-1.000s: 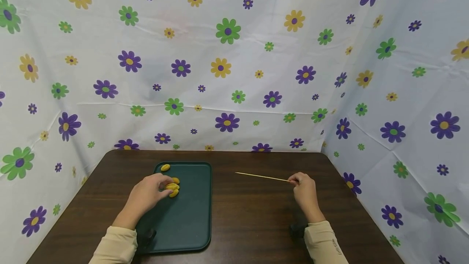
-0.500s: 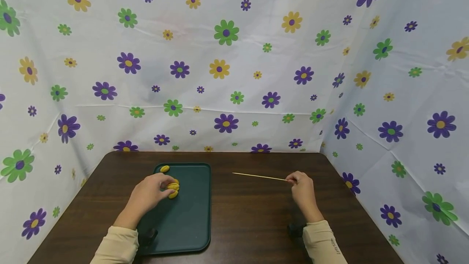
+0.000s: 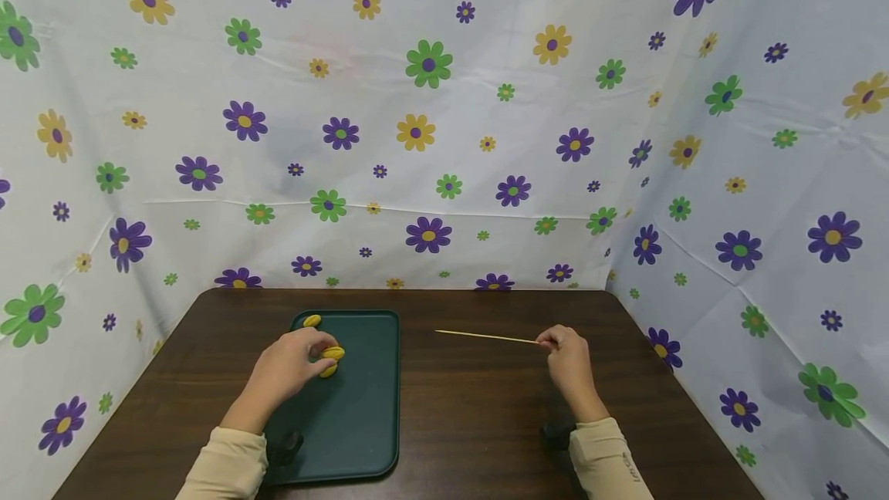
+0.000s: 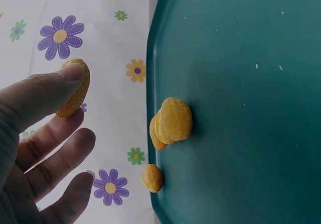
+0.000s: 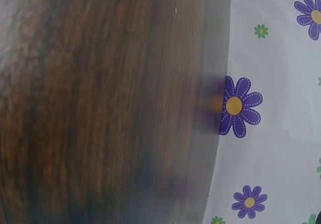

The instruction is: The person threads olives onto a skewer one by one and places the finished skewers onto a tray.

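Observation:
In the left wrist view, my left hand pinches a wrinkled yellow oval piece, like a small dried fruit, between thumb and forefinger. In the head view the same left hand is over the far left of a dark green tray, holding the yellow oval piece. More yellow pieces lie bunched on the tray, and another yellow piece is by its far left corner. My right hand pinches a thin wooden skewer by one end, its other end pointing left toward the tray.
The tray stands on the left of a dark brown wooden table. White cloth printed with flowers hangs behind and on both sides. The right wrist view shows only tabletop and cloth.
The left hand moves slightly to the right, and the yellow piece shows apart from the bunch. The right hand and skewer shift a little left.

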The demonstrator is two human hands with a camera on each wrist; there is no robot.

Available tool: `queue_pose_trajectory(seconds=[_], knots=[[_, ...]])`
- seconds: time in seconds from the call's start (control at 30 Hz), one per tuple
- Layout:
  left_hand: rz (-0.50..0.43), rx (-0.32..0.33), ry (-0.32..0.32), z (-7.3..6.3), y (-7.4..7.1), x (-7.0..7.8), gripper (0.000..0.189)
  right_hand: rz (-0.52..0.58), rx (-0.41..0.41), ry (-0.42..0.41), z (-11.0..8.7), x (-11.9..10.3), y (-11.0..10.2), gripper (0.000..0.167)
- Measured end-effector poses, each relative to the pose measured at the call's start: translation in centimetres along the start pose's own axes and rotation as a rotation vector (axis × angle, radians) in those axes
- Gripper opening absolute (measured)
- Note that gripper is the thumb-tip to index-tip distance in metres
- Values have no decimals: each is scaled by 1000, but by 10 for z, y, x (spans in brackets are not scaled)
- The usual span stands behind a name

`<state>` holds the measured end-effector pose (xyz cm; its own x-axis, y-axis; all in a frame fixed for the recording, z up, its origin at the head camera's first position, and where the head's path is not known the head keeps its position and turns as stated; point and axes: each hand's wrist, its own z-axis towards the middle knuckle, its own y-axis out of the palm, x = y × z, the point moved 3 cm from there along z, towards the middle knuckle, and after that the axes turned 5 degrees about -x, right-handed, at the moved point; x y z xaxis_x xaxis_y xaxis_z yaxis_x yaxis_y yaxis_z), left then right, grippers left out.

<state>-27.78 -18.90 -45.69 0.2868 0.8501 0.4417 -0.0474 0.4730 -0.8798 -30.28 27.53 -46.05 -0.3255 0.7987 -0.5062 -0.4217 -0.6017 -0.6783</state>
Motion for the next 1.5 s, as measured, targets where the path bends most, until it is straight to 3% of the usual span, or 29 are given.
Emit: queue_pose_trajectory(seconds=[0.33,1.5], knots=[[8,8,-3,1,-2,1,21,5,21,-46,3,-5,4,26],[1,-10,44,10,7,10,21,48,-17,-24,4,-16,18,21]])
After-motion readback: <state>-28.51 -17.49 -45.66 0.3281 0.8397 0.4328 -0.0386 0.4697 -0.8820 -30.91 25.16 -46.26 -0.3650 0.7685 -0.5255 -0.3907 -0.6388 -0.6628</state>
